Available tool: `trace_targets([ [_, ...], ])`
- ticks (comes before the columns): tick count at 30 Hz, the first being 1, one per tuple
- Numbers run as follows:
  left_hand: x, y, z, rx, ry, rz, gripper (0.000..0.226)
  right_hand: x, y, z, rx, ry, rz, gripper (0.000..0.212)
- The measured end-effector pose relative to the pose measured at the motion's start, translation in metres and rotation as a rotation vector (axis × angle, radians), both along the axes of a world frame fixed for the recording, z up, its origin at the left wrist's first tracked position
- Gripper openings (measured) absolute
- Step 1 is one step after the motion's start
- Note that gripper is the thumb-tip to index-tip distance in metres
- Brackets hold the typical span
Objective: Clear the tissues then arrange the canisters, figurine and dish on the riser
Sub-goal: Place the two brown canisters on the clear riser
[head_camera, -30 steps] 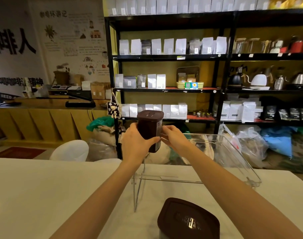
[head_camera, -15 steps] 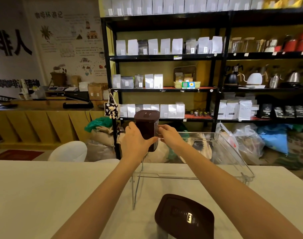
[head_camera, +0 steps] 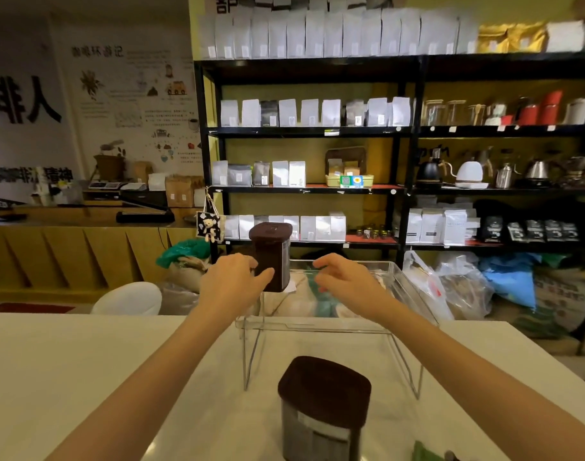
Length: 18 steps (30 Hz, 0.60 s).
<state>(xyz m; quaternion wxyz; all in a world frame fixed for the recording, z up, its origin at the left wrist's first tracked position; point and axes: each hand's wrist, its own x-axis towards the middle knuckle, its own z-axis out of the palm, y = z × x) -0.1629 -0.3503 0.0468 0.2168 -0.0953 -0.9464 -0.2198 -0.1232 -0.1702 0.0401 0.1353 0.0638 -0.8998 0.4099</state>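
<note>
A dark brown canister (head_camera: 272, 257) with a brown lid stands upright on the far left corner of the clear acrylic riser (head_camera: 317, 327). My left hand (head_camera: 233, 282) still curls around its left side, thumb across its front. My right hand (head_camera: 342, 279) hovers just right of it, fingers spread, holding nothing. A second, larger canister (head_camera: 322, 410) with a brown lid stands on the white table in front of the riser, between my forearms. No tissues, figurine or dish are in view.
The white table (head_camera: 84, 377) stretches to the left. A green object (head_camera: 424, 454) peeks in at the bottom edge, right of the near canister. Black shelves (head_camera: 404, 191) with bags and kettles, and sacks on the floor, stand behind the table.
The canister has come down onto the riser's top. My right hand has let go and moved right, fingers apart. My left hand has slid back a little along the canister.
</note>
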Motion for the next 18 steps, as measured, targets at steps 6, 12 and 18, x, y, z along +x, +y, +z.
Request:
trace_targets([
  [6, 0.066, -0.005, -0.032, 0.04, 0.079, -0.131, 0.039, 0.076, 0.03, -0.032, 0.217, 0.05, 0.025, 0.024],
  [12, 0.103, -0.006, -0.075, -0.033, -0.2, -0.134, 0.06, 0.113, 0.044, -0.069, 0.215, -0.202, 0.024, 0.039],
  [18, 0.123, 0.001, -0.106, 0.237, -0.597, -0.251, 0.094, 0.123, 0.028, -0.091, 0.066, -0.374, 0.076, 0.07],
])
